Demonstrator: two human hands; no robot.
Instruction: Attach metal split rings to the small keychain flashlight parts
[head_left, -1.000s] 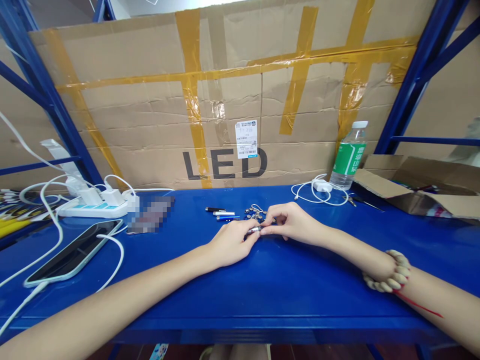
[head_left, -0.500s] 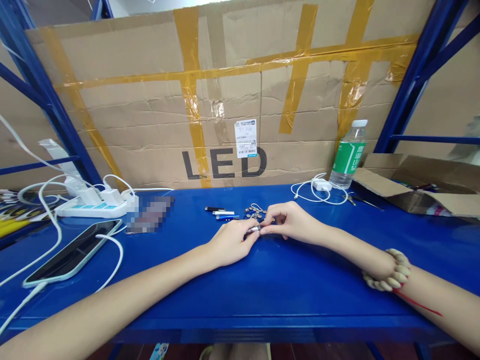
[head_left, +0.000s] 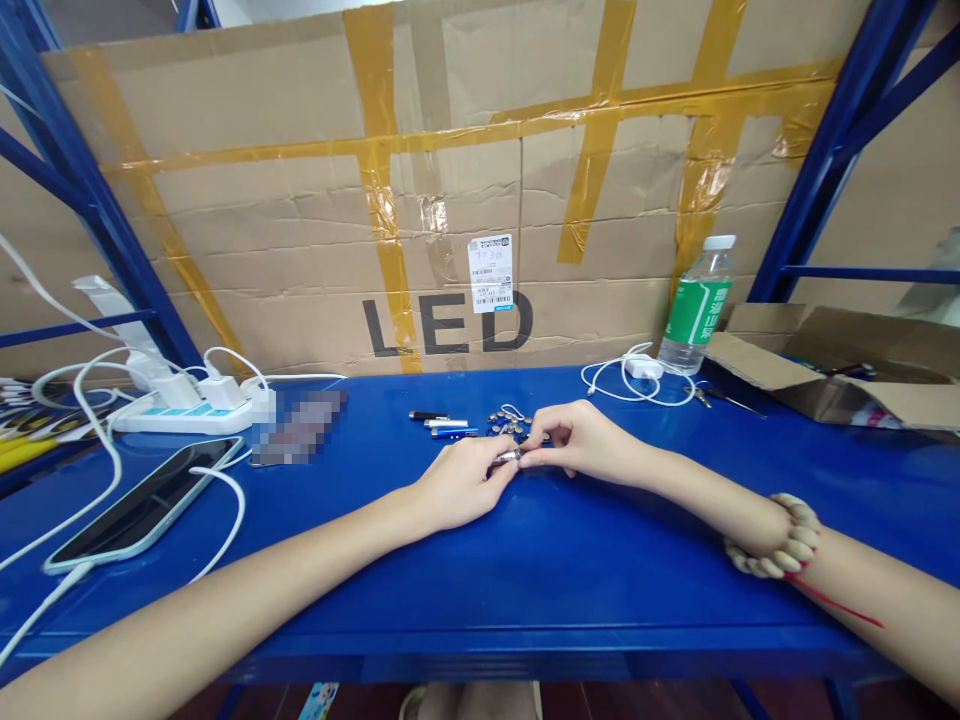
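Over the middle of the blue table my left hand [head_left: 463,482] is closed around a small silvery penlight tube [head_left: 507,457], with only its right end showing. My right hand [head_left: 574,440] meets it from the right, thumb and fingertips pinched at that end. Whether a smaller part sits between those fingertips is hidden. Just behind the hands lie several round, shiny pieces like button cells [head_left: 504,424], partly covered by the fingers. To their left, three slim penlights lie side by side: a black penlight [head_left: 428,415], a white penlight [head_left: 444,424] and a blue penlight [head_left: 454,434].
On the left are a phone [head_left: 146,505] with a cable and a white power strip [head_left: 184,412] with chargers. A coiled white cable [head_left: 637,375], a water bottle [head_left: 697,305] and an open cardboard box [head_left: 817,385] stand at the right. Taped cardboard [head_left: 300,250] closes off the back.
The hands keep the same grip on the tube, with barely any visible finger movement. The whole view has shifted very slightly.
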